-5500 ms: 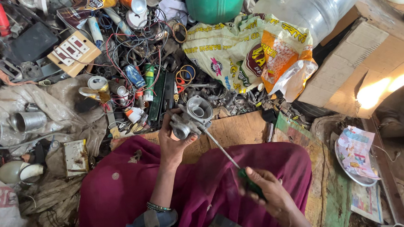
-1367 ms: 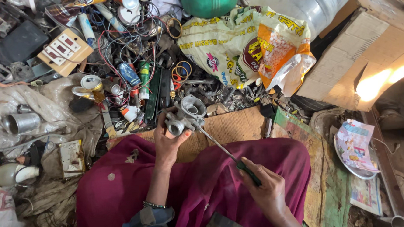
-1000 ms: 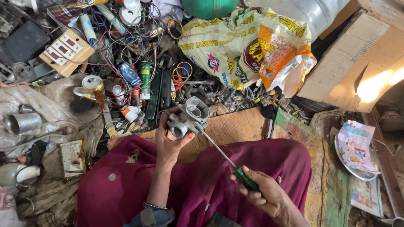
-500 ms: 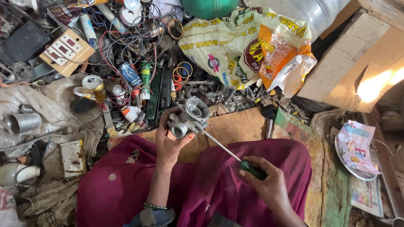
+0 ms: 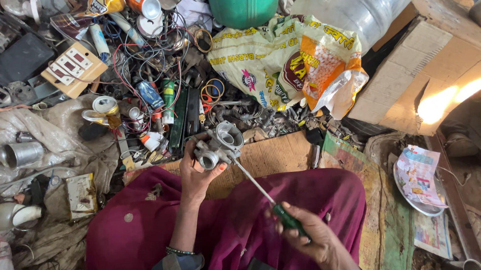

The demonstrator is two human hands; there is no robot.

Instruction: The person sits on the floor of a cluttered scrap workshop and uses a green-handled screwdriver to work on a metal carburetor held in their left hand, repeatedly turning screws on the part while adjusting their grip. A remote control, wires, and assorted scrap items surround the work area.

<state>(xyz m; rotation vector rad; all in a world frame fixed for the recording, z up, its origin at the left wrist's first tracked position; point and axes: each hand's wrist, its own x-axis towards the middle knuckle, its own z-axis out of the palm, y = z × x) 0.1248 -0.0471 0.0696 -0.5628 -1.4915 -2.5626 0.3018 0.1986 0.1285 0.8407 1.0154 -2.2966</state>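
Seen from the head camera, a grey cast-metal carburettor (image 5: 218,147) is gripped in the left hand (image 5: 197,174), fingers wrapped closed under and around its body, above a sheet of brown cardboard (image 5: 264,158) and a lap draped in maroon cloth (image 5: 146,235). A long screwdriver (image 5: 266,197) with a dark green handle is clasped in the closed right hand (image 5: 314,241), its thin steel shaft angled up and left so that the tip meets the near side of the carburettor.

The part is judged to be stiff, fairly heavy for its bulk and possibly oily; a round open bore and knobbly bosses are shown, so the blocky middle is best held, clear of the small fittings. The screwdriver is judged light and rigid, best held by its ribbed handle.

On the floor beyond, a dense litter is spread: tangled red and black wires (image 5: 135,52), small tubes and cans, a tan switch plate (image 5: 72,67) at far left, and a dull metal cup (image 5: 19,155) on crumpled grey plastic. A glossy yellow printed sack (image 5: 281,66) is laid at far centre below a green plastic tub (image 5: 243,4). Flattened cardboard boxes (image 5: 431,68) are stacked at right.
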